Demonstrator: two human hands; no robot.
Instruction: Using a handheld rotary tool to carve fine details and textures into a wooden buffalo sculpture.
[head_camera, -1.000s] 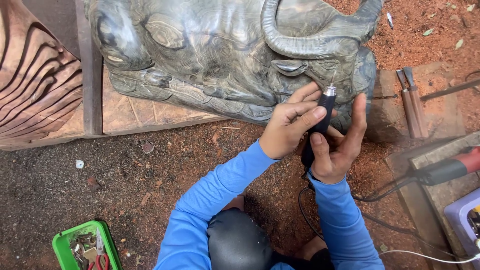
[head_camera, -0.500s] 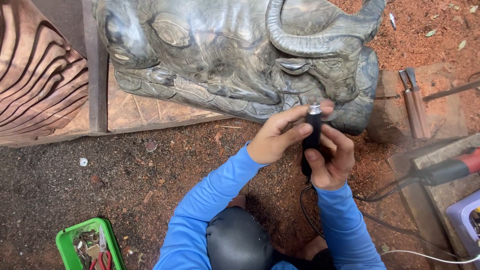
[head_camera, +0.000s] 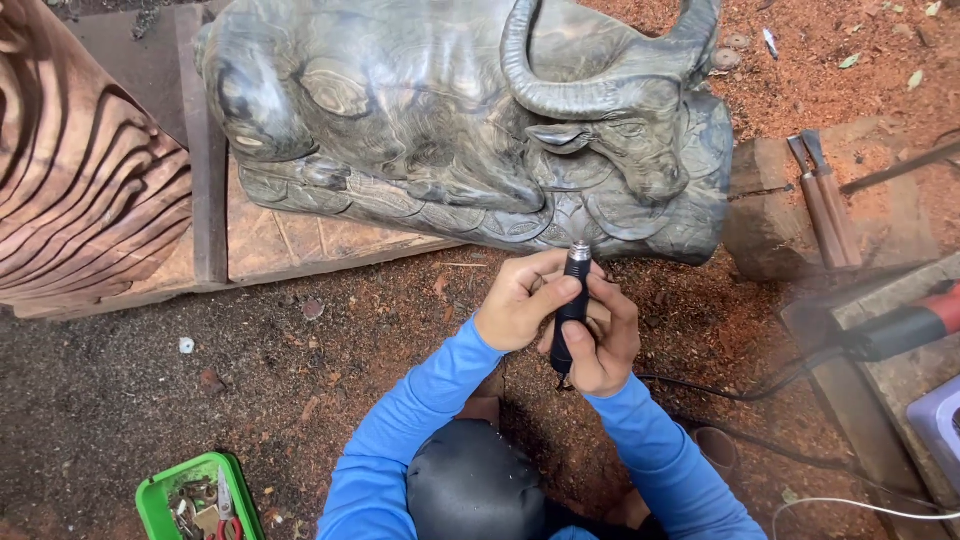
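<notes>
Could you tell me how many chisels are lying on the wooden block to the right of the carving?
2: both chisels lie side by side on the wooden block, right of the buffalo carving. Others may be hidden beyond the frame.

The carved buffalo sculpture (head_camera: 470, 120) lies on a wooden pallet (head_camera: 300, 235) on the ground, its head to the right. Left of it stands a ridged wood carving (head_camera: 80, 190). Just before the sculpture's lower edge, both hands (head_camera: 560, 315) hold a rotary carving handpiece (head_camera: 572, 300) upright. Two chisels (head_camera: 822, 200) rest on a block to the right; a tray of small tools (head_camera: 160, 495) sits at the near left
</notes>
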